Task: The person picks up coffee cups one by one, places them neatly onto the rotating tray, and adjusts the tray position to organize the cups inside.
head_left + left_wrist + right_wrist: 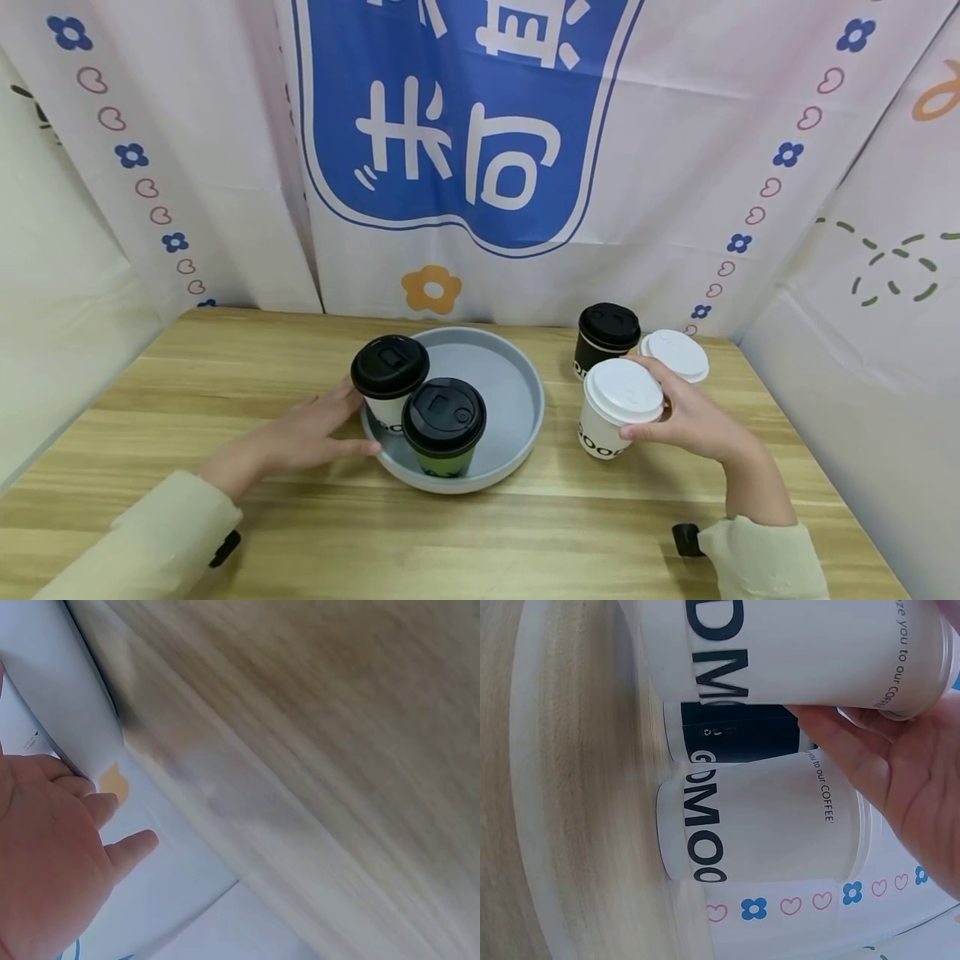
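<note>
On the right, my right hand (693, 421) grips a white paper coffee cup (618, 404) with a white lid, thumb and fingers round its side. In the right wrist view, that cup is nearest the camera. My left hand (311, 433) rests at the left rim of a round grey tray (498, 392), its fingers partly hidden behind a cup. Inside the tray stand a white cup with a black lid (390, 371) and a green cup with a black lid (444, 425), close together.
Beyond the held cup stand a black cup (606, 333) and another white cup with a white lid (675, 354), side by side near the back of the wooden table (465, 542). A printed curtain (675, 167) hangs behind the table.
</note>
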`<state>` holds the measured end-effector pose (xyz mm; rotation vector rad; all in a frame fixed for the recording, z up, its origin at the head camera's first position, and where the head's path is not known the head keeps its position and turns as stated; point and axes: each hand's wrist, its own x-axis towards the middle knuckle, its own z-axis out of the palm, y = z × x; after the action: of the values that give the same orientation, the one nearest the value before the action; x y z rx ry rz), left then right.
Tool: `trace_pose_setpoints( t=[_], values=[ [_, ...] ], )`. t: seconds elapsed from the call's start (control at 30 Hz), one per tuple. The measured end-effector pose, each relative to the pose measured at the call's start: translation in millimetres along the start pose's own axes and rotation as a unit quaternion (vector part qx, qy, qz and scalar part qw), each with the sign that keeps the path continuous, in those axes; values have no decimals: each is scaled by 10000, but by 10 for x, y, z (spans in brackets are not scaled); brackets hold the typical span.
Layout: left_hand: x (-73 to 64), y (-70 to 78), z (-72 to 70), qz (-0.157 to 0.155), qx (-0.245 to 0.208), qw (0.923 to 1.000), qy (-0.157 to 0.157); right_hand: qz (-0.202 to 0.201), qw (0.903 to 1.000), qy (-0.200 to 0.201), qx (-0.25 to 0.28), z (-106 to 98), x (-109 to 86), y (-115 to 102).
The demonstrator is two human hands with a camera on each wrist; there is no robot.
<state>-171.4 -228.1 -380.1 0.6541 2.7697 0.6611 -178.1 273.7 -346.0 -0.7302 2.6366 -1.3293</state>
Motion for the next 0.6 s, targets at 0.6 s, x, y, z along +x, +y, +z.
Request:
trace_pose_setpoints(
  t=[0.6],
  values=[
    [6,-58,-93,120,-168,9997,-106,-7,10000,6,-42,9,-4,13]
  ],
)
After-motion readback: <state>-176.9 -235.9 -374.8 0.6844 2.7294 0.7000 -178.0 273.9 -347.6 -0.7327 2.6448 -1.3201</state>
